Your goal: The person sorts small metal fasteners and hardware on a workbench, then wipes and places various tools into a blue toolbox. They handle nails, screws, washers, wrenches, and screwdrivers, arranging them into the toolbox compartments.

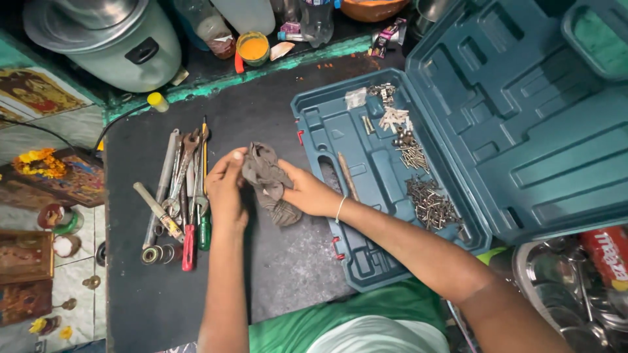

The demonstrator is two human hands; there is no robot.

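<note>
Both hands clamp 1 crumpled grey-brown cloth rag point(268, 183) above the dark bench point(281, 274): the left hand point(227, 186) pinches its 9 o'clock edge, the right hand point(311, 193) grips its 3 o'clock side. A row of worn metal hand tools point(183, 189) lies at 9 o'clock; an open teal plastic tool case point(458, 98) sits at 3 o'clock.

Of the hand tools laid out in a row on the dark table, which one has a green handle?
The screwdriver at the right edge of the row, nearest the left hand; its neighbour's handle is red.
</note>
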